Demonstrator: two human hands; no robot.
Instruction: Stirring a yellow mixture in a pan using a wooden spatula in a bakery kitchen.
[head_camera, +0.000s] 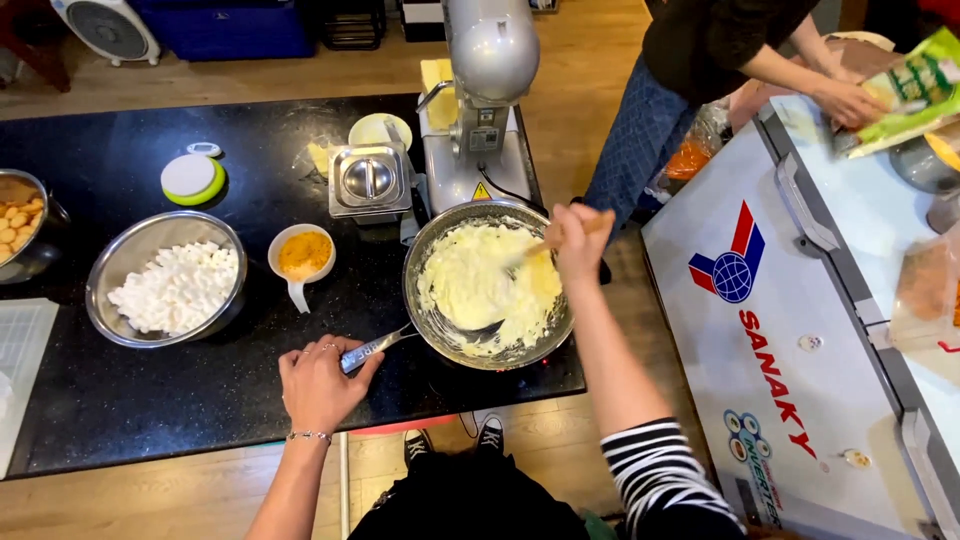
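A steel pan (440, 330) holds a pale yellow creamy mass (480, 285) on the black counter (150, 400). My left hand (318, 382) grips the pan's handle (372, 350) at the pan's near left. My right hand (578, 240) is over the pan's far right rim, closed on a wooden spoon (545, 243) whose tip sits in the mass.
On the counter stand a steel bowl of white marshmallows (170, 285), a small white cup of orange powder (303, 255), a pot of biscuits (20, 225), a square steel container (368, 180) and a stand mixer (485, 90). Right is a white chest freezer (790, 330), where another person's hand (845, 100) handles a green bag (915, 85).
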